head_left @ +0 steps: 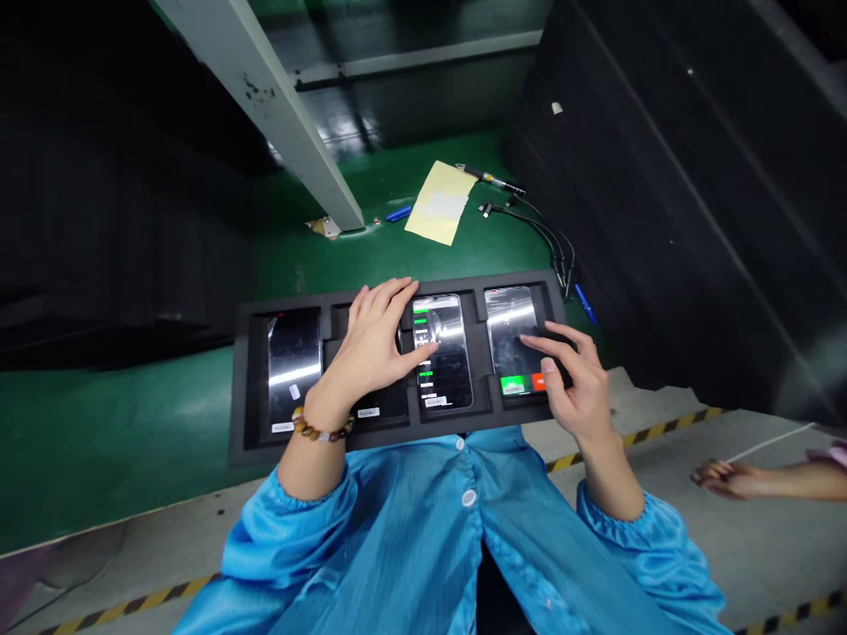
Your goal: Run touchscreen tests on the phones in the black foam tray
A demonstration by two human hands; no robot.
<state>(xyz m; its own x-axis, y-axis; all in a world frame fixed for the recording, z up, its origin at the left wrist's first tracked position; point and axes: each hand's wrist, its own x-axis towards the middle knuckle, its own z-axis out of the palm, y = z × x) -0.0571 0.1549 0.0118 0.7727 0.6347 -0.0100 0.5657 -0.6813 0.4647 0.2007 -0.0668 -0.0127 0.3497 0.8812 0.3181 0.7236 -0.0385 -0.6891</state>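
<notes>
A black tray [239,397] with compartments lies across the front of the green surface, holding several smartphones. My left hand [374,344] is open over the tray, its thumb at the lit screen of a phone [450,366] showing green and white text lines. Under that hand, another phone [390,404] is mostly hidden. My right hand [579,384] is open, with its index finger at the screen of the rightmost phone [509,322]; whether it touches cannot be made out. That screen has a green and a red block at the bottom. The leftmost phone [295,353] has a dark, reflective screen.
Beyond the tray lie yellow paper [430,220], a pen [493,180], black cables [546,231], a blue cap-like piece [398,214] and another blue piece [586,303]. A grey post [284,115] rises behind. Dark panels [662,176] flank the surface. Another person's hand [728,479] is at right.
</notes>
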